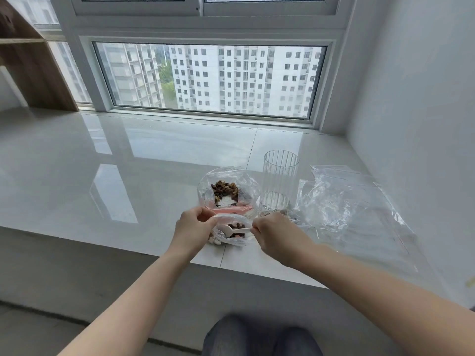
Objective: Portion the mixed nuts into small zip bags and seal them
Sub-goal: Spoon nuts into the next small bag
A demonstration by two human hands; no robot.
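Bright, even daylight, entering through the window (209, 78) straight ahead. The glossy sill surface (102, 176) carries pale reflections of the window frame and sky, with milky glare across its middle. Shadows soft and faint, no hard edges. White wall (411, 98) at right evenly lit, slightly grey. Wide-angle bending: window frame lines bow and lean toward the edges. Focus slightly soft throughout; knees (259, 337) at bottom edge blurred.
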